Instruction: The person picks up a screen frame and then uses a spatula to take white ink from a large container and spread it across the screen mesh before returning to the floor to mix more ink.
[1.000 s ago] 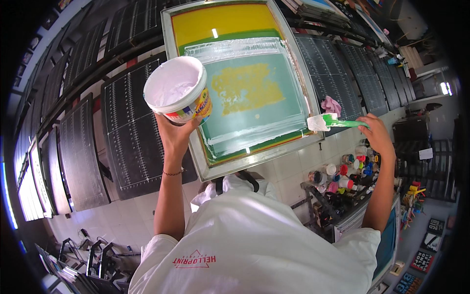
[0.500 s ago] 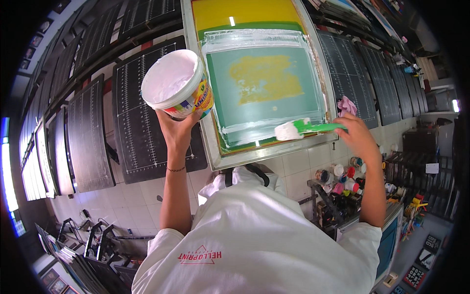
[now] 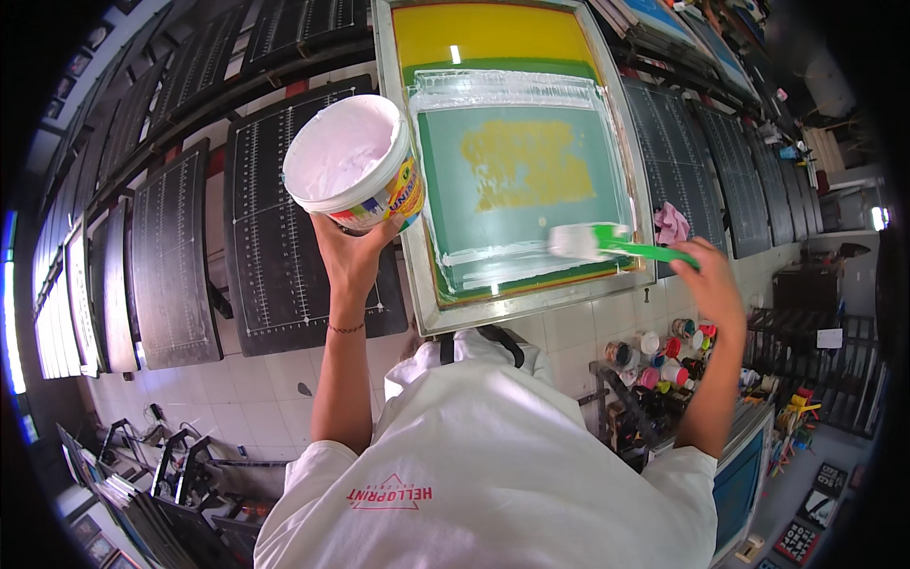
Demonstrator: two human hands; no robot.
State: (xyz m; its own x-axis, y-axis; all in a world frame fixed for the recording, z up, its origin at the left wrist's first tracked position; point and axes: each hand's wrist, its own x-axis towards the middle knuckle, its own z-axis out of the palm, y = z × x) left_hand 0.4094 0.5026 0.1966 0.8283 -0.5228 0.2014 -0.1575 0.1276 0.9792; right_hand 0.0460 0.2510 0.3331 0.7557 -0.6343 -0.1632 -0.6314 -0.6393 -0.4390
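My left hand [image 3: 351, 251] grips a white plastic tub [image 3: 396, 180] from below and tilts it, so the thick white ink [image 3: 355, 161] inside shows. Held by its green handle in my right hand [image 3: 709, 280] is a spatula [image 3: 611, 242], its wide blade coated in white ink. That blade hovers over the near part of a framed printing screen [image 3: 512, 228], with its height above the mesh hard to judge. White ink bands cross the screen's far and near parts. Between them sits a patchy yellow area [image 3: 531, 161] on green.
Black printing boards with ruled markings [image 3: 284, 218] line the left, with more boards [image 3: 673, 142] on the right. A crumpled pink cloth [image 3: 671, 223] lies by the screen's right edge. Several ink pots [image 3: 649, 351] stand lower right, near another screen [image 3: 744, 484].
The spatula has moved slightly up and right in view, its blade turning more level. My left hand still holds the tub, now tipped more toward me. The screen appears shifted right and down.
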